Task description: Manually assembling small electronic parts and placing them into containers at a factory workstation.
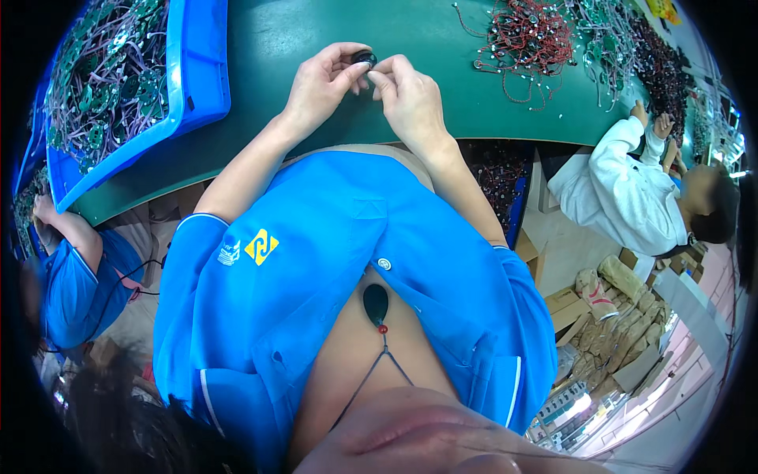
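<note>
Above the green table, my left hand (318, 88) is closed, holding a small black round part (364, 58) between thumb and fingers. My right hand (412, 96) meets it from the right, thumb and forefinger pinched together close to the near side of the part. Whatever sits between those right fingertips is too small to make out. Both forearms reach forward from my blue sleeves, and the two hands almost touch.
A blue bin (180, 95) full of green circuit boards with pale wires stands at the left. Red-wired parts (530, 35) lie in a heap at the back right of the green table (292, 24), near more wired piles. Co-workers sit at both sides.
</note>
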Demonstrator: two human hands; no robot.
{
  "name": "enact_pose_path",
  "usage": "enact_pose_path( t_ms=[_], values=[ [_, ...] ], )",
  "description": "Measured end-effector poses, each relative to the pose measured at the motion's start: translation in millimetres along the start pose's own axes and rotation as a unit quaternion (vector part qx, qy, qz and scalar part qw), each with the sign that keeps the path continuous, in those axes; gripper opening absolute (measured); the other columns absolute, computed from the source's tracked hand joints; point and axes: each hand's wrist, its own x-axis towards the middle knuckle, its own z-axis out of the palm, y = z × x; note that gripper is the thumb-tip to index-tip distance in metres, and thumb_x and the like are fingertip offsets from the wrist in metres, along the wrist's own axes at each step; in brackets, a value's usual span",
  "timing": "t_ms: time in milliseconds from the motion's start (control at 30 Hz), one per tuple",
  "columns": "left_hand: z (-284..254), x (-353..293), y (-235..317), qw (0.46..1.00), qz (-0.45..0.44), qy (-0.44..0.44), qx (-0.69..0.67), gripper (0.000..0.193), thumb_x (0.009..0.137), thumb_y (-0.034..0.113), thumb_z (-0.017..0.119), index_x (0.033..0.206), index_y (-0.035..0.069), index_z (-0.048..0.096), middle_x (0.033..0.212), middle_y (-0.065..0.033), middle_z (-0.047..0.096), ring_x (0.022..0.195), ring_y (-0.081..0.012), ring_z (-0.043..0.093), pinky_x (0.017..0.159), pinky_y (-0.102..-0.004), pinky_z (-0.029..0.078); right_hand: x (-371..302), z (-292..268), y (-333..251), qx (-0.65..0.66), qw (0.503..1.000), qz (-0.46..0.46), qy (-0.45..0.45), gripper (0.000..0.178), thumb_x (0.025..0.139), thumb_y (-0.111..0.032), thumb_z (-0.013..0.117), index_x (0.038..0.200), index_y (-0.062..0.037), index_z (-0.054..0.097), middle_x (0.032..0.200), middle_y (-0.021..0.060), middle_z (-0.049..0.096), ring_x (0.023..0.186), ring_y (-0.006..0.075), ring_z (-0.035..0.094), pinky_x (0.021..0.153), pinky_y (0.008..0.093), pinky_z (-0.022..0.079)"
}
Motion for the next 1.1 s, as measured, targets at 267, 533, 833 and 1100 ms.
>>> enact_pose_path(
  t_ms=[267, 533, 833, 1100],
  values=[
    [2.8, -2.3, 2.1, 0.989, 0.062, 0.015, 0.133, 0.025, 0.093, 0.004, 0.055, 0.117, -0.002, 0.058, 0.09, -0.0071, 0.063, 0.075, -0.0107, 0.058, 0.071, -0.0205, 0.05, -2.8, 4.8, 5.2, -0.061, 0.998, 0.027, -0.015, 0.006, 0.088, -0.012, 0.058, 0.091, -0.0066, 0.058, 0.059, 0.0003, 0.059, 0.048, 0.015, 0.052, 0.047, 0.0298, 0.039],
    [-5.1, -3.4, 12.1, 0.999, 0.022, 0.007, 0.036, 0.022, 0.093, 0.009, 0.054, 0.112, 0.0, 0.061, 0.089, -0.008, 0.066, 0.075, -0.0117, 0.062, 0.068, -0.0214, 0.051, -2.9, 1.7, -2.6, -0.033, 0.999, 0.004, -0.007, 0.005, 0.089, -0.014, 0.056, 0.089, -0.0093, 0.057, 0.058, 0.0017, 0.058, 0.048, 0.0198, 0.054, 0.045, 0.0327, 0.039],
    [1.5, -6.7, 5.8, 0.998, 0.012, 0.043, 0.036, 0.022, 0.093, 0.008, 0.056, 0.112, 0.0, 0.062, 0.091, -0.008, 0.066, 0.078, -0.0124, 0.064, 0.069, -0.022, 0.052, -2.0, 2.1, 0.1, 0.084, 0.995, 0.05, -0.035, 0.007, 0.089, -0.012, 0.058, 0.087, -0.0062, 0.059, 0.056, -0.0023, 0.053, 0.046, 0.0106, 0.041, 0.045, 0.0264, 0.031],
    [-1.3, -9.9, 3.6, 0.997, 0.027, 0.009, 0.069, 0.024, 0.087, 0.003, 0.061, 0.112, 0.001, 0.061, 0.094, -0.008, 0.066, 0.076, -0.0127, 0.062, 0.069, -0.0214, 0.051, 1.0, -6.6, 1.5, 0.034, 0.994, 0.053, -0.093, 0.01, 0.089, -0.014, 0.059, 0.085, -0.0046, 0.058, 0.057, -0.002, 0.052, 0.047, 0.0083, 0.04, 0.045, 0.0246, 0.03]
  ],
)
